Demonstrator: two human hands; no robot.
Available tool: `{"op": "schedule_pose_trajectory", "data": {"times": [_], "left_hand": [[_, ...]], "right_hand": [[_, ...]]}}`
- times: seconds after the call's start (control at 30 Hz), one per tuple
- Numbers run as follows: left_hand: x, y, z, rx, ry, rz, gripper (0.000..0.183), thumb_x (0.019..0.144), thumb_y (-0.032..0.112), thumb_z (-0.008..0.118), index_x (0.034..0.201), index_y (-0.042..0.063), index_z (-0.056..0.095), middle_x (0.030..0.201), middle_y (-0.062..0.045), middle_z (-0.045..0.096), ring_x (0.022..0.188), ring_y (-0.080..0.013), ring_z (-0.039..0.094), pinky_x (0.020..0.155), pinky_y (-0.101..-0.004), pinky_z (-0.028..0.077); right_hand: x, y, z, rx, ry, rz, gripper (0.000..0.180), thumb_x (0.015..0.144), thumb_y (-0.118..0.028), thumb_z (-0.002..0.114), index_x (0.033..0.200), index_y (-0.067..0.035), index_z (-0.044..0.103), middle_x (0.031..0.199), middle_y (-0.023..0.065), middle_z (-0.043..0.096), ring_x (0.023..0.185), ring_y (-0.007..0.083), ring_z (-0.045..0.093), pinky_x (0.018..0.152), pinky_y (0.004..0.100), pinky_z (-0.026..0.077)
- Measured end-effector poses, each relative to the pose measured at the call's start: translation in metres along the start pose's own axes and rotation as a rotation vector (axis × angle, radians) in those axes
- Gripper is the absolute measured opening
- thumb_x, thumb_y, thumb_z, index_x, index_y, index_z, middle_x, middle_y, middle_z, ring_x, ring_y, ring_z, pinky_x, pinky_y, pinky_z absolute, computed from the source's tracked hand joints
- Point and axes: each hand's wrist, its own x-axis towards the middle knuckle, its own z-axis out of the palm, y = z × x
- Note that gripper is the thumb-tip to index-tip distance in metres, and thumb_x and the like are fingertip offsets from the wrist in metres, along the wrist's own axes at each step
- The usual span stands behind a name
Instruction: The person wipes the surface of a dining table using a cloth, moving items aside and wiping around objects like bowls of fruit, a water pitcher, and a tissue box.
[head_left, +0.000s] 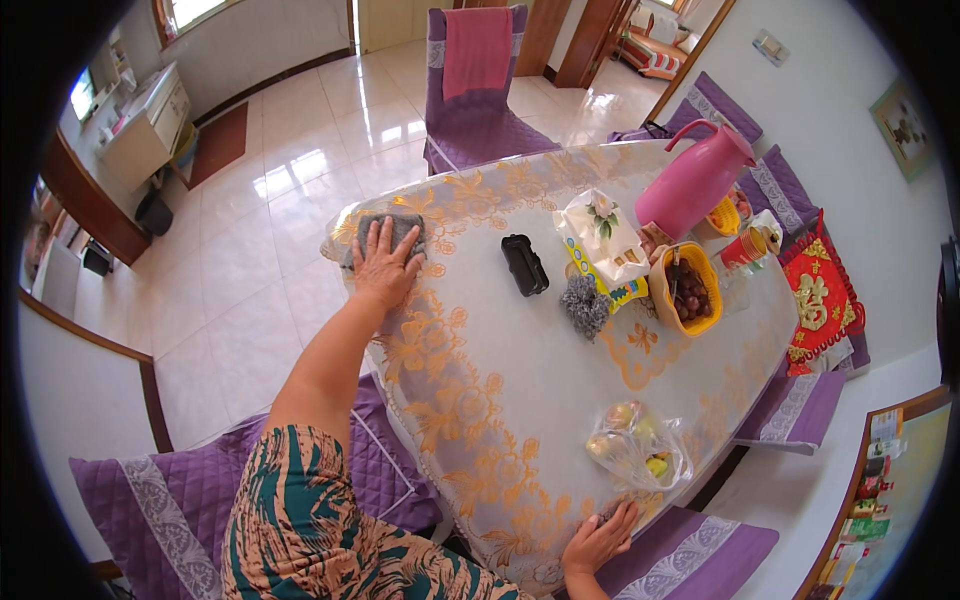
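Note:
My left hand (386, 266) presses a folded grey cloth (412, 225) flat against the table's far left corner, fingers spread over it. Under the cloth lies a white tablecloth (480, 360) with gold flowers and a clear, shiny cover. My right hand (600, 541) rests palm down on the near edge of the table, thumb apart from the fingers; I see nothing held in it. Just beyond it is a clear plastic bag of fruit (637, 446). A black open case (525, 265) and a grey fluffy scrubber (586, 306) lie mid-table.
Toward the right stand a pink thermos jug (694, 180), a tissue pack (602, 240), a yellow basket of grapes (686, 292) and stacked paper cups (742, 247). Purple-covered chairs surround the table, one (476, 120) with a pink towel (478, 52) over its back.

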Motion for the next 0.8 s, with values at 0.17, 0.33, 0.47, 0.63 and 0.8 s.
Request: {"op": "schedule_pose_trajectory", "data": {"times": [0.17, 0.33, 0.47, 0.63, 0.8], "left_hand": [[0.032, -0.007, 0.0, 0.029, 0.021, -0.039, 0.064, 0.093, 0.064, 0.045, 0.151, 0.041, 0.032, 0.164, -0.007, 0.014, 0.152, -0.0294, 0.008, 0.118, -0.0559, 0.004], [0.058, -0.01, -0.001, 0.029, 0.013, -0.132, 0.067, 0.091, 0.068, 0.043, 0.151, 0.042, 0.031, 0.165, -0.007, 0.012, 0.152, -0.0304, 0.006, 0.117, -0.0589, 0.004], [0.062, 0.015, 0.001, 0.042, -0.011, -0.176, 0.066, 0.094, 0.067, 0.037, 0.153, 0.039, 0.027, 0.165, -0.004, 0.011, 0.152, -0.029, 0.005, 0.116, -0.0607, 0.003], [0.038, 0.07, 0.028, 0.041, 0.013, 0.083, 0.057, 0.099, 0.052, 0.038, 0.153, 0.036, 0.029, 0.164, -0.002, 0.015, 0.152, -0.0265, 0.008, 0.117, -0.0592, 0.002], [0.031, 0.111, 0.029, -0.048, -0.026, 0.198, 0.054, 0.099, 0.044, 0.045, 0.151, 0.035, 0.033, 0.164, -0.004, 0.015, 0.152, -0.0282, 0.008, 0.117, -0.0588, 0.001]], "right_hand": [[0.0, 0.0, -0.005, 0.009, -0.008, -0.024, 0.064, 0.094, -0.027, 0.044, 0.147, 0.003, 0.028, 0.156, 0.0255, 0.025, 0.147, 0.039, 0.021, 0.108, 0.0513, 0.018], [0.001, -0.002, -0.006, 0.012, -0.009, -0.03, 0.065, 0.094, -0.029, 0.043, 0.148, 0.004, 0.027, 0.156, 0.0265, 0.025, 0.146, 0.0409, 0.021, 0.109, 0.0519, 0.017], [0.001, -0.005, -0.007, 0.015, -0.012, -0.027, 0.064, 0.094, -0.028, 0.042, 0.148, 0.004, 0.027, 0.156, 0.0276, 0.024, 0.146, 0.0418, 0.021, 0.109, 0.0524, 0.017], [0.001, -0.009, -0.01, 0.002, -0.025, -0.021, 0.065, 0.093, -0.027, 0.042, 0.149, 0.004, 0.027, 0.156, 0.0282, 0.023, 0.146, 0.0422, 0.02, 0.109, 0.0526, 0.018], [0.001, -0.003, -0.007, 0.0, -0.022, -0.021, 0.067, 0.093, -0.027, 0.044, 0.149, 0.003, 0.025, 0.156, 0.0276, 0.023, 0.146, 0.0419, 0.019, 0.109, 0.0522, 0.018]]}}
